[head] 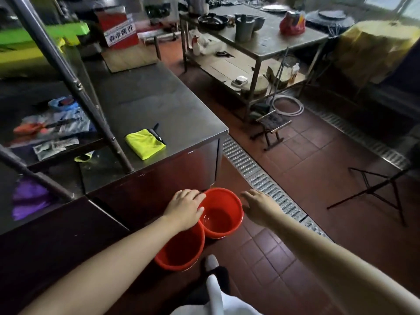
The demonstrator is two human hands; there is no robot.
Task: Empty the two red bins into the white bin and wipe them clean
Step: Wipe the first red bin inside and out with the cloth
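Both forearms reach down from the bottom of the view toward two red bins on the tiled floor, beside the front of a steel counter (pixel 163 105). Closest in, the near bin (pixel 179 251) stands upright with its mouth facing up; its rim touches that of the far bin (pixel 221 212), which is upright too. Each is a round tub, so its long axis runs vertically, floor to rim. A thin pool of clear liquid glints at the bottom of the far bin; the inside of the near one is partly hidden by the left arm, so whether it holds anything I cannot tell. The left hand (pixel 185 209) lies over the far bin's near-left rim, fingers gently bent over the edge, touching it but not clearly clamped. The right hand (pixel 259 206) hovers just beside the far bin's right wall, fingers spread and straight, holding nothing. By my reading the task has barely begun: neither bin has been lifted or tipped, no white bin is in view, and no wiping has started. A folded yellow cloth (pixel 145 143) on the counter, well apart from the bins, looks a likely wiper. Grasping the far bin with both hands seems the step in hand.
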